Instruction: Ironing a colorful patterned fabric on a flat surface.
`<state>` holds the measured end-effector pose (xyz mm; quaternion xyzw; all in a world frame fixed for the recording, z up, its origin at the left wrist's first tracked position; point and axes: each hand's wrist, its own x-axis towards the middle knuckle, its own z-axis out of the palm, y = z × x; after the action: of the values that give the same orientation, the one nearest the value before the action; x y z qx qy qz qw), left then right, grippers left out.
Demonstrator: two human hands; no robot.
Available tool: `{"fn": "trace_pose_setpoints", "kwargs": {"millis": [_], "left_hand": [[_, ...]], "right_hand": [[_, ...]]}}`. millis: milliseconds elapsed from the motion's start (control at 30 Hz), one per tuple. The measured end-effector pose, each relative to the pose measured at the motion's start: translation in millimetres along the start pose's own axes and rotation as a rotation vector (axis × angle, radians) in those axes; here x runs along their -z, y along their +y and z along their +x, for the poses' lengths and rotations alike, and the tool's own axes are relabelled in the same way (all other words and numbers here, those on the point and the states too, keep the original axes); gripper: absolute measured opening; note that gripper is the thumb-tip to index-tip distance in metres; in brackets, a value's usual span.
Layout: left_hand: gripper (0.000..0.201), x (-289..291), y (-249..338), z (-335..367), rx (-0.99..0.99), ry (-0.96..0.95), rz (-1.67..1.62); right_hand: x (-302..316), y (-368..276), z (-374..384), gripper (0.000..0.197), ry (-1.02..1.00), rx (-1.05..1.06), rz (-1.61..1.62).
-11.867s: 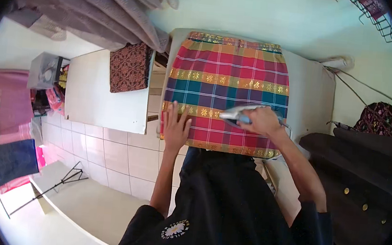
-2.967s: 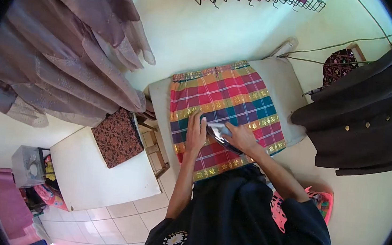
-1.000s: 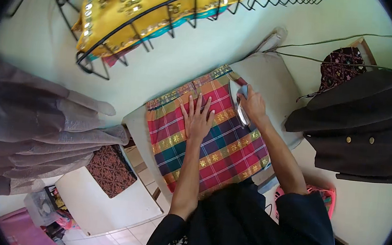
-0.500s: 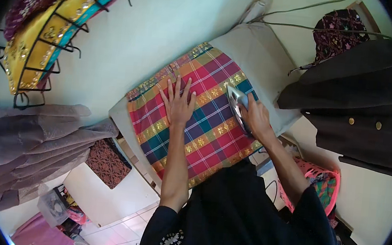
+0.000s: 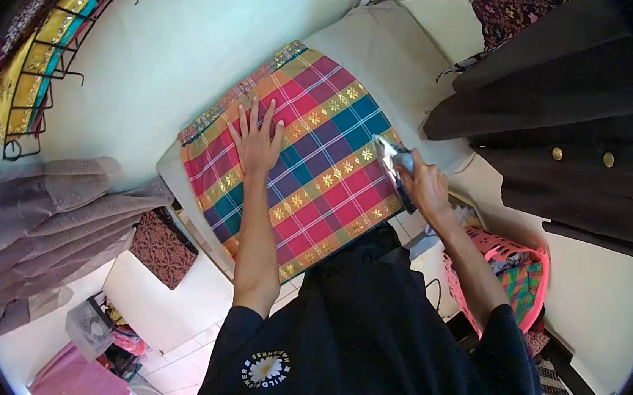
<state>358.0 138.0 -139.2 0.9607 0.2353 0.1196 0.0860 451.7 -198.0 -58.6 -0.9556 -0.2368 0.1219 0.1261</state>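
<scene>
The fingers [image 5: 254, 117] of our left hand [image 5: 260, 154] are spread flat on the plaid cloth [image 5: 323, 164], near its gathered waistband [image 5: 243, 88]. To their right, well apart, we see the iron [image 5: 390, 161] at the cloth's right edge; its long axis goes from upper left to lower right, with the tip [image 5: 377, 140] away from us. Our right hand [image 5: 430, 192] is the nearer one, its fingers curled around the handle [image 5: 405, 160].
</scene>
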Motion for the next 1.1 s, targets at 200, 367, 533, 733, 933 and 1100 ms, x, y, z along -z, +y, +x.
{"fn": "trace_pose_setpoints", "kwargs": {"millis": [200, 367, 533, 733, 933, 1100], "left_hand": [[0.040, 10.8, -20.5, -40.6, 0.044, 0.142, -0.284], [0.039, 40.6, -16.0, -144.1, 0.225, 0.104, -0.223], [0.039, 63.1, -5.0, -234.8, 0.412, 0.119, -0.115], [0.040, 73.7, 12.6, -294.2, 0.584, 0.270, -0.028], [0.039, 96.4, 35.1, -318.5, 0.983, 0.090, -0.204], [0.028, 92.1, 36.6, -349.0, 0.987, 0.221, -0.336]], "right_hand": [[10.7, 50.0, 39.4, 0.056, 0.162, -0.042, -0.050], [38.0, 33.3, 72.2, 0.051, 0.057, -0.029, -0.052], [25.0, 14.6, 94.9, 0.044, 0.155, 0.041, -0.100], [27.8, 9.7, 140.2, 0.051, 0.157, 0.103, -0.142], [25.9, -0.4, 121.1, 0.035, 0.547, 0.556, -0.168], [-24.8, 19.0, 27.5, 0.033, 0.199, 0.332, 0.123]]}}
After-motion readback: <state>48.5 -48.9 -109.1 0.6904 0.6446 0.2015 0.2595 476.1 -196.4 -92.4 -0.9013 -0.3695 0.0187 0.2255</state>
